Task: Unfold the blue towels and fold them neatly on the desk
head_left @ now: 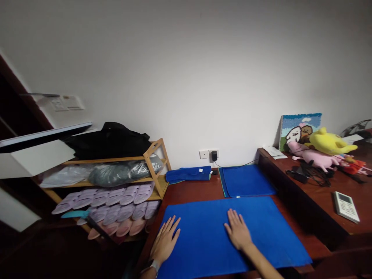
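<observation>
A blue cloth (209,240) lies spread flat on the brown wooden table. My left hand (166,238) rests flat at its left edge, fingers apart and pointing away from me. On the middle right of the cloth, my right hand (238,229) lies palm down with its fingers stretched out. Behind the spread cloth are a folded blue cloth (247,181) on the right and a rolled or bunched blue cloth (188,174) by the wall. Neither hand grips anything.
To the left stands a wooden shoe rack (158,182) with lilac slippers (126,195) and a black bag (112,141). A higher surface on the right bears plush toys (328,143), a remote-like white device (346,206) and cables. A black plug (214,155) sits in the wall socket.
</observation>
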{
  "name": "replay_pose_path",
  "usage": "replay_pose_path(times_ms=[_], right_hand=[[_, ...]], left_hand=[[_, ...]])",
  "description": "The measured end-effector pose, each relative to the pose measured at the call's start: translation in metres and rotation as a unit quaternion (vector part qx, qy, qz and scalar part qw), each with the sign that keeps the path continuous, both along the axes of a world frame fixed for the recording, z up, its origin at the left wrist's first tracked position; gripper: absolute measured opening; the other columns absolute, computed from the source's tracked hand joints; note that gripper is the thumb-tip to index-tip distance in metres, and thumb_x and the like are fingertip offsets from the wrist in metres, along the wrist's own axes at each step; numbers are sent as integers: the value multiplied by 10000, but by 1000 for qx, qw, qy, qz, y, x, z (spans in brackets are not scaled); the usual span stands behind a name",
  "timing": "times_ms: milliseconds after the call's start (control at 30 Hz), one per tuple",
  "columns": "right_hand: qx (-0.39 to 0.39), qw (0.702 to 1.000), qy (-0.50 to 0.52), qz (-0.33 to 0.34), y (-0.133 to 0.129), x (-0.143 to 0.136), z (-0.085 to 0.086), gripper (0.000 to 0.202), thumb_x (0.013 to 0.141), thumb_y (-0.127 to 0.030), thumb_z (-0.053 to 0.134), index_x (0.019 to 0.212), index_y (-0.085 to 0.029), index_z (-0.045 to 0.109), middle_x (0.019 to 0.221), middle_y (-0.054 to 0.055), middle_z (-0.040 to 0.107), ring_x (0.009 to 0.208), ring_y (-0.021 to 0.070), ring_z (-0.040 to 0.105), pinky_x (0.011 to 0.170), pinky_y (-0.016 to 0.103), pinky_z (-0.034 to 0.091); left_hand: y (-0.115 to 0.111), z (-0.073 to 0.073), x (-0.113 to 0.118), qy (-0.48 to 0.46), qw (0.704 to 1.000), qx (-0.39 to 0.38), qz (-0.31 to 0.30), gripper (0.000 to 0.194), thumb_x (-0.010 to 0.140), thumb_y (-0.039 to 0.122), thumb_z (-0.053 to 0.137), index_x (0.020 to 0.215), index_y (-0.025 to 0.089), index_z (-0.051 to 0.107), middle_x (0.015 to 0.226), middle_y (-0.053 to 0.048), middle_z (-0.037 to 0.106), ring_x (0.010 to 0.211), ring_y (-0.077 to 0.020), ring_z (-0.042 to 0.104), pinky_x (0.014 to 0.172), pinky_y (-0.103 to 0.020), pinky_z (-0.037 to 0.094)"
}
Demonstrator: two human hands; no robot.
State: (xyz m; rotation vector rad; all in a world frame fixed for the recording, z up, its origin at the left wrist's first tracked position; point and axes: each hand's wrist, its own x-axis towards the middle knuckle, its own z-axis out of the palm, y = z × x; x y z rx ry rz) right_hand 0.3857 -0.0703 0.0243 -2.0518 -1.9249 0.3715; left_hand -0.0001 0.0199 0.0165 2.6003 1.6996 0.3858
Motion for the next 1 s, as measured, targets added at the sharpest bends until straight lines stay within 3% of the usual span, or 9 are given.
replay_pose_path(times_ms=[200, 300, 367, 433, 500, 667, 767, 867, 1000], right_hand=[[-27, 983, -68, -169, -65, 201, -35, 832, 919, -584, 179, 1586, -112, 338, 1649, 111, 332, 1548, 270, 208, 1274, 467, 171], [-5, 975, -47, -219, -88, 253, -42, 837, 875, -601, 172, 1555, -184, 426, 1608, 121, 420, 1530, 310, 250, 1244, 473, 250], [19, 970, -46, -238, -92, 256, -38, 832, 855, -609, 188, 1535, -214, 463, 1575, 139, 463, 1519, 344, 274, 1235, 491, 262], [52, 969, -58, -234, -86, 229, -25, 834, 868, -589, 177, 1538, -178, 454, 1574, 156, 459, 1523, 360, 265, 1253, 507, 227], [79, 975, -61, -199, -73, 173, -6, 822, 912, -547, 146, 1548, -104, 421, 1601, 164, 417, 1536, 351, 241, 1277, 504, 174], [71, 996, 11, 59, -47, -29, 33, 698, 1025, -522, 170, 1611, -159, 275, 1681, 56, 235, 1562, 265, 171, 1294, 488, 140], [55, 980, 60, 182, -44, -117, 38, 686, 1041, -538, 192, 1630, -187, 168, 1691, 26, 146, 1571, 223, 113, 1300, 458, 131], [19, 977, 71, 202, -45, -136, 32, 717, 1039, -570, 188, 1623, -154, 164, 1684, 64, 133, 1571, 233, 96, 1300, 473, 109], [17, 989, 38, 139, -57, -64, 14, 715, 1033, -590, 208, 1623, -187, 172, 1682, 41, 161, 1569, 231, 118, 1299, 463, 125]], left_hand=[[0, -2, 0, -2, 1000, 8, 0, 537, 1044, 499, 367, 1562, 358, 385, 1649, 8, 378, 1523, -226, 325, 1252, -482, 280], [1, -2, 1, -4, 1000, 16, -2, 531, 1046, 497, 362, 1558, 362, 392, 1645, 3, 386, 1517, -230, 339, 1249, -480, 283], [1, -2, 2, -4, 1000, 17, -3, 529, 1046, 494, 362, 1557, 361, 395, 1643, 0, 389, 1515, -231, 344, 1248, -480, 280], [1, -2, 2, -5, 1000, 16, -2, 530, 1044, 496, 365, 1555, 359, 401, 1639, 0, 396, 1514, -232, 345, 1248, -480, 279], [1, -2, 2, -7, 1000, 16, 2, 533, 1042, 502, 365, 1553, 356, 407, 1636, -3, 401, 1514, -232, 346, 1248, -481, 279], [0, -3, 3, -12, 1000, 14, 7, 530, 1042, 501, 364, 1548, 351, 417, 1639, 0, 397, 1517, -218, 339, 1256, -467, 263], [1, -5, 3, -14, 1000, 13, 6, 531, 1042, 498, 363, 1549, 349, 414, 1641, -2, 395, 1519, -216, 335, 1255, -467, 262], [2, -6, 3, -14, 1000, 13, 2, 535, 1045, 499, 347, 1555, 347, 403, 1641, -2, 394, 1519, -218, 336, 1251, -471, 269], [3, -3, 3, -8, 1000, 7, 0, 543, 1047, 513, 334, 1559, 344, 397, 1643, -3, 391, 1520, -214, 333, 1254, -472, 265]])
